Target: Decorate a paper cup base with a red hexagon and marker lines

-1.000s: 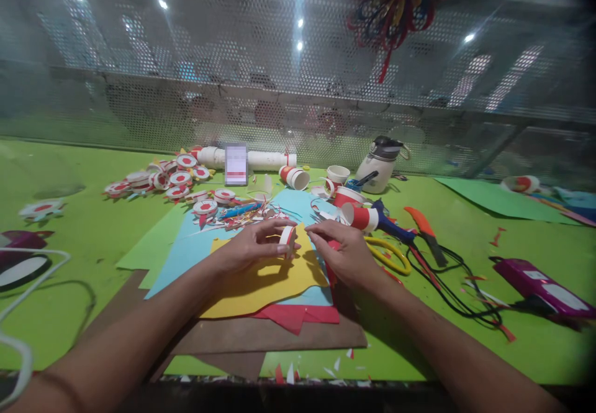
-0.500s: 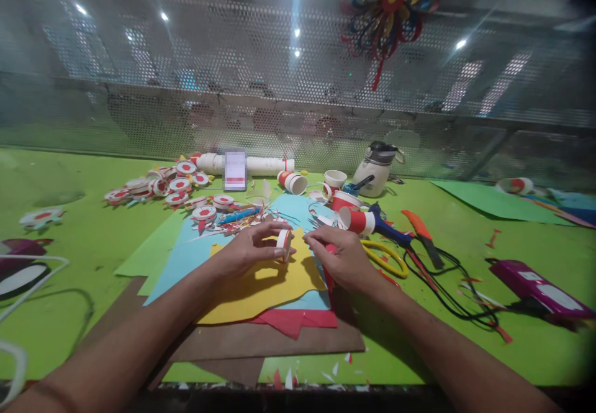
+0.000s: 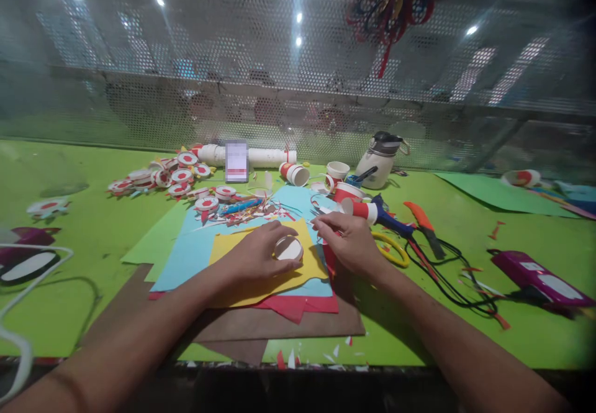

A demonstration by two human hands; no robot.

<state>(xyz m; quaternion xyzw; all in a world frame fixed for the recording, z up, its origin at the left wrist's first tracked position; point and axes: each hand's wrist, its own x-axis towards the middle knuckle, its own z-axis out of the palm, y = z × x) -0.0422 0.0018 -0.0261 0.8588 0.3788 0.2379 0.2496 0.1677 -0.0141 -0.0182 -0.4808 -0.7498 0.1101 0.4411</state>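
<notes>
My left hand [image 3: 261, 254] presses a cut-off paper cup base [image 3: 288, 249] flat, white side up, onto a yellow paper sheet [image 3: 233, 248]. Its fingers curl round the base. My right hand [image 3: 349, 242] rests just to the right, fingers bent and pinched over small red and white paper scraps at the edge of a red sheet [image 3: 298, 306]. Under the yellow sheet lie a light blue sheet [image 3: 190, 248] and brown card [image 3: 279, 326]. What the right fingers pinch is too small to name.
Yellow-handled scissors [image 3: 393, 248], a glue gun [image 3: 386, 217] with black cable, an orange cutter [image 3: 421, 217], red and white paper cups [image 3: 347, 192], a kettle-like jug [image 3: 379, 164], several finished cup flowers [image 3: 177, 177] and a pink case [image 3: 535, 276] lie around on the green table [image 3: 93, 233].
My left hand held the cup base upright on its edge; it has now laid it flat on the yellow sheet and lowered onto it. My right hand stayed close beside it.
</notes>
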